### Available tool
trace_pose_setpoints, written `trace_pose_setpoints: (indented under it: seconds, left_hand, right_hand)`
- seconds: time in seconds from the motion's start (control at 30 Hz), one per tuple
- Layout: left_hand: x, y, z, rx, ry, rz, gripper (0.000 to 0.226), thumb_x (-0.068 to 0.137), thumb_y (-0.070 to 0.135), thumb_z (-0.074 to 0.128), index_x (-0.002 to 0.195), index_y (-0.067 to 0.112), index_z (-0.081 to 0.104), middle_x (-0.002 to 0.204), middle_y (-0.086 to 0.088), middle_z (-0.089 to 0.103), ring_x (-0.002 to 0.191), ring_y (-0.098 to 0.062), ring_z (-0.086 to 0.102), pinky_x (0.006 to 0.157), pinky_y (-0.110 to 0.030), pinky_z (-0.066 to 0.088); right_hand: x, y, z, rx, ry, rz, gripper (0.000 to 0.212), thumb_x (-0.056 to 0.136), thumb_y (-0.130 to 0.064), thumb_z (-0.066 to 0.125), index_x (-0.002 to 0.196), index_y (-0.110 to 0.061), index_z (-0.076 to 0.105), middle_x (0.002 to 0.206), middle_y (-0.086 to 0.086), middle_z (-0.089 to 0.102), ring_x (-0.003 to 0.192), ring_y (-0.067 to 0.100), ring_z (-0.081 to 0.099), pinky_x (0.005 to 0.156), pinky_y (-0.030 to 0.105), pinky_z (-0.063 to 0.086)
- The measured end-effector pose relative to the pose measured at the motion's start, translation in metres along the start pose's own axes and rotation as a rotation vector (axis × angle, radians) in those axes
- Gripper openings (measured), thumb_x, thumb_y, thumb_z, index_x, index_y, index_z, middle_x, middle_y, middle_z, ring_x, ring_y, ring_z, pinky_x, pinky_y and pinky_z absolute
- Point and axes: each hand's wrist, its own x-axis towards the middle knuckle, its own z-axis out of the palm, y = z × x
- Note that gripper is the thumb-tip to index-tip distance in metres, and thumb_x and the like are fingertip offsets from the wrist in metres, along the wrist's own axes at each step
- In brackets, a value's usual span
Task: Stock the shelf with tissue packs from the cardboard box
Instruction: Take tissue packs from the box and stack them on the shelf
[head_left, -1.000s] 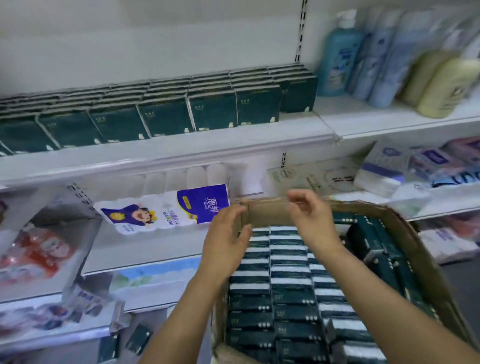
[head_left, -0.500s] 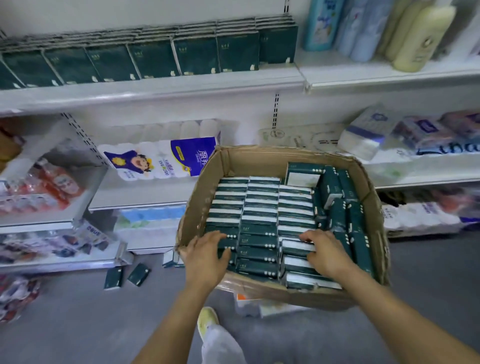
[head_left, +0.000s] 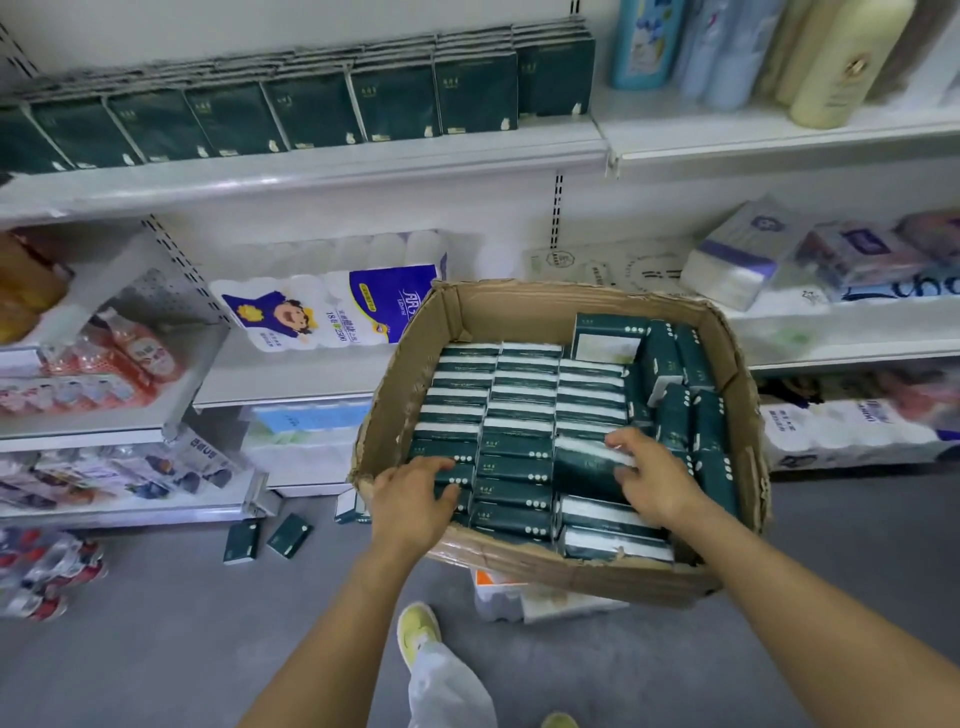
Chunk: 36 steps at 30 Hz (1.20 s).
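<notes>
Tissue packs (head_left: 519, 410), dark green with white edges, fill the cardboard box (head_left: 571, 574). They stand in 3 neat columns on its left and middle, with looser packs on end along its right wall. The box sits tilted in front of the shelving, above the grey floor (head_left: 156, 623), its near wall torn along the top.

Left hand (head_left: 410, 499): at the near left corner of the box, palm down. Fingers fairly straight and together, lying across the tops of the nearest packs in the left column. No grasp visible. Forearm comes up from bottom centre.

Right hand (head_left: 654, 478): over the near part of the right column, palm down, wrist above the box's right side. Thumb spread away from the fingers. Thumb and curled fingertips pinch a single pack (head_left: 582, 467), which sits slightly higher than its neighbours. Forearm enters from the lower right corner.

Shelf (head_left: 311, 171) above the box: a row of matching green packs (head_left: 311, 109) stands upright along it, running out of view on the left. Bottles (head_left: 727, 47) stand on the next section to the right.

Below that shelf: a wrapped pack of toilet rolls (head_left: 332, 306), just left of the box.

Floor, left of the box: 2 loose green packs (head_left: 270, 540). A yellow shoe (head_left: 418, 631) shows between the forearms.
</notes>
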Motion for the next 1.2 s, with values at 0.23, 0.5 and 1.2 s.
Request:
trace_pose_setpoints:
  seconds: [0.23,0.5,1.2]
  left_hand:
    - [-0.001,0.006,-0.006,-0.139,-0.032,-0.057,0.033,0.093,0.037,0.058,0.125,0.03,0.059,0.118,0.011,0.067,0.114,-0.017,0.057,0.104,-0.03,0.037]
    - [-0.001,0.024,-0.018,-0.469,-0.058,-0.105,0.019,0.095,0.039,0.056,0.109,0.03,0.064,0.1,0.013,0.068,0.099,-0.01,0.063,0.088,-0.027,0.048]
    - [0.194,0.114,-0.156,-0.75,0.157,0.172,0.049,0.081,0.028,0.075,0.124,0.028,0.052,0.106,0.003,0.06,0.091,-0.01,0.059,0.083,-0.029,0.053]
  right_hand:
    - [-0.001,-0.024,-0.023,0.65,0.068,-0.008,0.031,0.099,-0.002,0.047,0.113,-0.026,0.062,0.108,-0.005,0.068,0.104,0.015,0.062,0.088,0.031,0.048]
    - [0.0,-0.031,-0.032,0.713,-0.046,0.031,0.03,0.101,-0.004,0.042,0.119,-0.019,0.062,0.103,-0.001,0.067,0.087,0.012,0.06,0.065,0.025,0.042]
    - [0.12,-0.195,-0.151,0.479,0.099,-0.386,0.045,0.079,-0.003,0.075,0.119,-0.023,0.063,0.106,-0.009,0.069,0.095,0.003,0.065,0.086,0.02,0.053]
